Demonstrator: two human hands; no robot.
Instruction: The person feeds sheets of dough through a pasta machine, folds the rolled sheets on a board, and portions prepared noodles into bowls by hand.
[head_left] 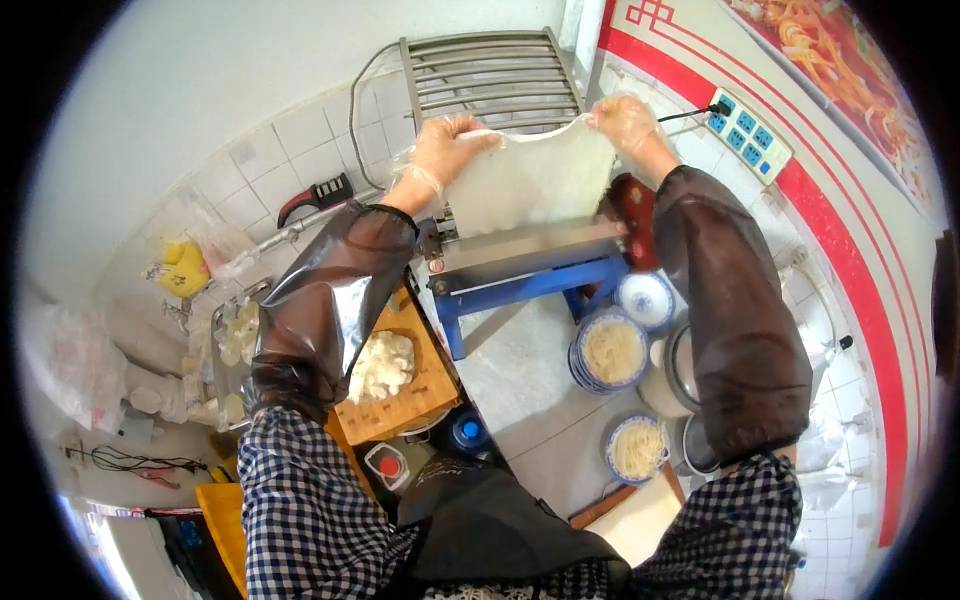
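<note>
A wide pale dough sheet [530,185] hangs between my two hands, its lower edge at the metal rollers of a blue-framed machine [530,290]. My left hand [445,155], in a clear plastic glove, pinches the sheet's upper left corner. At the upper right corner my right hand [625,128], gloved the same way, has its fingers closed on the edge. The sheet's top edge sags slightly between them. Dark plastic sleeves cover both forearms.
A wooden board [405,405] bears a lump of crumbly dough [382,366]. Right of the machine are noodle bowls [613,350], [638,448] and a lidded pot [670,375]. Behind stands a metal rack [490,80]. A power strip [748,135] is on the right wall.
</note>
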